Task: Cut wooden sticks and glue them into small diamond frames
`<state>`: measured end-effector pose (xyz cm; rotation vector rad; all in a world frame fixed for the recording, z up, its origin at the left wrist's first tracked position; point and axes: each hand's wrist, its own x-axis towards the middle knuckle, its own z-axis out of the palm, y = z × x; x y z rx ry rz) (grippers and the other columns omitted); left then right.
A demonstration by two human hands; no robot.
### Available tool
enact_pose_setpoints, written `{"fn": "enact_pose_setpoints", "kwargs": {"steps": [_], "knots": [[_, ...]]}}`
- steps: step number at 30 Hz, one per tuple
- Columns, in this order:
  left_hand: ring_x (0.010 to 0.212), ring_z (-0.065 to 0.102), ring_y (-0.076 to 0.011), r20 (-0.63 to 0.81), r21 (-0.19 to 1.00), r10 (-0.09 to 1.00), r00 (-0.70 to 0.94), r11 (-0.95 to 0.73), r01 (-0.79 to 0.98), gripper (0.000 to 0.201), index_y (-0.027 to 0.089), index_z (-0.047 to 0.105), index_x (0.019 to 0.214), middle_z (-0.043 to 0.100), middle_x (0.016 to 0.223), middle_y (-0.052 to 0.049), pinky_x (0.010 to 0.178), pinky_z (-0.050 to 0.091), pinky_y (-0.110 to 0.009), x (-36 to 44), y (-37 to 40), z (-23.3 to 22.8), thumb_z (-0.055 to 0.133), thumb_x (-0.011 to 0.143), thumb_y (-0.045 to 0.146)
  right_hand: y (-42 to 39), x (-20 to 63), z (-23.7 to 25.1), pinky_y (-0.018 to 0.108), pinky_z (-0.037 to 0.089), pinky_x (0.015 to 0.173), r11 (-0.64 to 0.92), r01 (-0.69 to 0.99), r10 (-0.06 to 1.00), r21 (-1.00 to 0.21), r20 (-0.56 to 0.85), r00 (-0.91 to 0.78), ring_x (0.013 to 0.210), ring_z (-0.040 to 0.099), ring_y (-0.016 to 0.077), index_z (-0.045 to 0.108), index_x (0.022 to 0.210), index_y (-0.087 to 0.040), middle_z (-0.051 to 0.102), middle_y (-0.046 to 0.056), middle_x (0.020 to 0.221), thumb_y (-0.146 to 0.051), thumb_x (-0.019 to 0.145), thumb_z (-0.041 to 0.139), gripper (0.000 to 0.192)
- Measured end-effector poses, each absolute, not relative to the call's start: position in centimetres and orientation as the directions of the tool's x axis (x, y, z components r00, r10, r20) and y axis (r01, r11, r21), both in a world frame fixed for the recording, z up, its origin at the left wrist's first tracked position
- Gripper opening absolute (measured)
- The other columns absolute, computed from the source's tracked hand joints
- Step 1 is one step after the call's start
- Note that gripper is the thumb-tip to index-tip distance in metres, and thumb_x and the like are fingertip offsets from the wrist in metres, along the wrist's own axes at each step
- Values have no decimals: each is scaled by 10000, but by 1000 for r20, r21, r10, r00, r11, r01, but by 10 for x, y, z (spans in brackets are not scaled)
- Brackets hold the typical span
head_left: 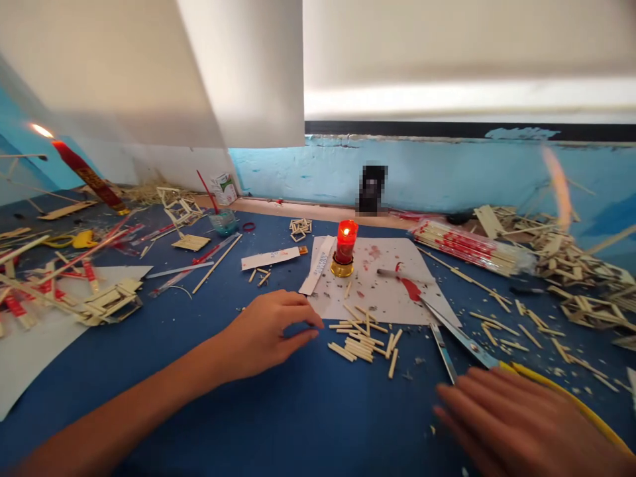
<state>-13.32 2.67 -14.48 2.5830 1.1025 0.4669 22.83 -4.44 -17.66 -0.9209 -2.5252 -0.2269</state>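
Observation:
My left hand [275, 331] hovers over the blue table just left of a heap of short cut sticks [360, 346]. Its thumb and fingers are apart, with nothing between them. At the lower right, my right hand [527, 424], slightly blurred, has its fingers stretched out over the handle end of yellow-handled scissors [464, 334]. The scissor blades are spread, their tips reaching toward a white sheet [387, 308]. On that sheet, a lit red candle [346, 244] stands upright in a gold base, near red wax spots and a dark-tipped stick [402, 276].
Stick frames and loose sticks crowd the right [596, 308] and left [109, 301] sides. A second lit red candle [87, 172] leans at the left; another flame [556, 179] shows at the right. A plastic-wrapped stick bundle [467, 246] and a small glass jar [222, 222] lie farther back.

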Motion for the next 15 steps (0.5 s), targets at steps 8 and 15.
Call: {"fn": "enact_pose_setpoints", "kwargs": {"steps": [8,15], "knots": [[870,724,-213,87,221,567,819,-813,539,202,209,759,928,785,947,-46,827,495,-357,-89,25,-147,579,1020,213,-53,342,-205,491,635,771,117,978,993,-175,29,-113,916,774,359,717,1160,-262,760,156,1130,-620,938,552,452],[865,735,-214,50,181,523,851,-842,508,209,194,752,958,783,935,-44,812,506,-346,-89,23,-148,555,1025,182,-53,319,-186,506,615,751,-48,950,994,-309,-105,17,916,767,397,747,1117,-181,776,188,1102,-629,865,580,540]]}}
